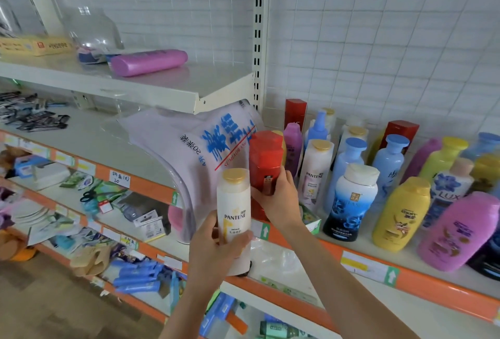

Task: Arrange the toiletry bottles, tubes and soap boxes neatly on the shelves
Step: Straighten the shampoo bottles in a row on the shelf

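My left hand [213, 252] grips a white Pantene bottle [234, 203] with a gold cap, held upright in front of the orange-edged shelf [359, 263]. My right hand [278, 198] is closed around a red hexagonal box [266, 160] at the left end of that shelf. To the right stand several bottles: another white Pantene bottle [315, 168], a dark blue and white bottle [351, 200], a yellow bottle [403, 214], a pink bottle [457, 230] and light blue bottles [349, 162]. A purple bottle [148, 62] lies on its side on the upper shelf [162, 87].
A big white plastic bag with blue print [205, 146] hangs over the shelf end just left of the red box. Red boxes [295, 114] stand at the back by the tiled wall. Lower shelves on the left hold loose packets, scissors and blue tubes [135, 276].
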Demonstrator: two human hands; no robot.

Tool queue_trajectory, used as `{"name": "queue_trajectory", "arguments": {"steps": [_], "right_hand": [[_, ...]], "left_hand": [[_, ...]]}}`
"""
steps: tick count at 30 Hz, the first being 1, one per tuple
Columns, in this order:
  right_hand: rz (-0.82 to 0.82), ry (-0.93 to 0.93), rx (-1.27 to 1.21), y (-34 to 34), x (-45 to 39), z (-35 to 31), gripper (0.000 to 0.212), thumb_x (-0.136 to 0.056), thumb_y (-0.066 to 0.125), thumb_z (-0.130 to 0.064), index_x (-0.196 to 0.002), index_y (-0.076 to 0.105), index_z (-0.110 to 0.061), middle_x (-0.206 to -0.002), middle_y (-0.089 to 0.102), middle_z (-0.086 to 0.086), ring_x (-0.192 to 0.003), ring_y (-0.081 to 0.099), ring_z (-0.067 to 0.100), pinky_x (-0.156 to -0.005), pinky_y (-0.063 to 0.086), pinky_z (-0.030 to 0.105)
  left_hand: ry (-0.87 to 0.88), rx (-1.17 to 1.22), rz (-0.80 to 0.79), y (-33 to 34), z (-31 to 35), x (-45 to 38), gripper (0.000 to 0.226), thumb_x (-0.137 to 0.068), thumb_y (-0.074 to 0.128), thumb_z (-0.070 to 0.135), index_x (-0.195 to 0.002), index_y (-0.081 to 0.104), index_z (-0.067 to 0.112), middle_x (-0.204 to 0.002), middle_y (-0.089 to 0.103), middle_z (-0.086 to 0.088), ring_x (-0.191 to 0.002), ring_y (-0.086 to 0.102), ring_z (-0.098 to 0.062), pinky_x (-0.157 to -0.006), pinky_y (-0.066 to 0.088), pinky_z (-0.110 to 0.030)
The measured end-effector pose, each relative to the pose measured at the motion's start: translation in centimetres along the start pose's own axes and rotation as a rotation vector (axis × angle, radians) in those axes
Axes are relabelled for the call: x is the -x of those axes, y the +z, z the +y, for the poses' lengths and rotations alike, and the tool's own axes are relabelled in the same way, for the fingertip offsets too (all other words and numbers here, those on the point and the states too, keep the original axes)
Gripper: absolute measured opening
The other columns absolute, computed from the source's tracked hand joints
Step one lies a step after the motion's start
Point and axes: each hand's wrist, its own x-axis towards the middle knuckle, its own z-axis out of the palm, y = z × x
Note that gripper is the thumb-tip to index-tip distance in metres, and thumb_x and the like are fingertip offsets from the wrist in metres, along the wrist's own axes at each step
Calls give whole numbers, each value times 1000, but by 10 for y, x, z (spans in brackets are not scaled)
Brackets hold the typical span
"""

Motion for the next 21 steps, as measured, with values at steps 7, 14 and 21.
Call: {"name": "queue_trajectory", "arguments": {"steps": [7,14,21], "right_hand": [[56,7,64,10,-12,-5,62,-76,72,-31,-121,38,-4,-123,47,12,-116,46,28,-98,40,36],[55,-12,145,16,-14,-1,70,-78,70,-32,-130,32,-4,-126,41,14,-118,43,30,-102,39,38],[58,7,168,16,-16,4,66,-78,70,-31,-127,33,-4,-127,41,14,-118,43,29,-102,40,38]], "left_hand": [[-4,18,-22,-2,1,0,37,-70,79,20,-87,52,39,-87,66,9,-80,62,-8,-61,48,-18],[-16,35,-16,-3,2,0,37,-69,79,19,-88,53,38,-85,66,11,-79,62,-7,-60,46,-17],[-11,29,-21,1,1,0,39,-69,79,20,-96,54,34,-92,66,12,-83,62,-5,-62,47,-18]]}}
